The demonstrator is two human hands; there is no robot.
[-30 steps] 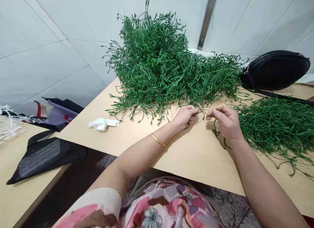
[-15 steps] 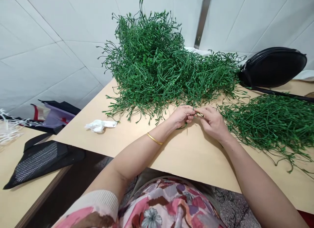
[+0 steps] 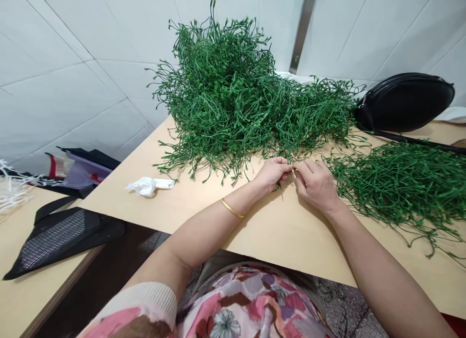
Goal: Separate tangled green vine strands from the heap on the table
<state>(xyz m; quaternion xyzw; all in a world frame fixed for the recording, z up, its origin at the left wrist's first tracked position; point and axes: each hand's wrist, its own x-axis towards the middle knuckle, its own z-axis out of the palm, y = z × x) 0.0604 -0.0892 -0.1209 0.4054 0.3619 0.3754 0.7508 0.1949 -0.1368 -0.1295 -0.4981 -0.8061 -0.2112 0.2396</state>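
My left hand (image 3: pixel 274 173) is closed in a pinch on a thin green plastic stem, a bit of which shows below the fingers. Fingertip to fingertip with it, my right hand (image 3: pixel 315 184) also pinches at the stem; the exact spot is hidden by the fingers. Just beyond both hands rises a big tangled heap of green artificial stems (image 3: pixel 225 95) with small forked tips. A second, flatter pile of green stems (image 3: pixel 404 183) lies to the right of my right hand.
A crumpled white tissue (image 3: pixel 149 185) lies on the tan table (image 3: pixel 284 236) at left. The black bag (image 3: pixel 407 103) stands at the back right, its strap along the table. At far left are a black mesh item (image 3: pixel 54 238) and white branching pieces (image 3: pixel 14 187). Behind is a tiled wall.
The fingertips of both hands have drawn closer together, and less of the stem shows between them. The view has shifted very slightly. The piles have not moved.
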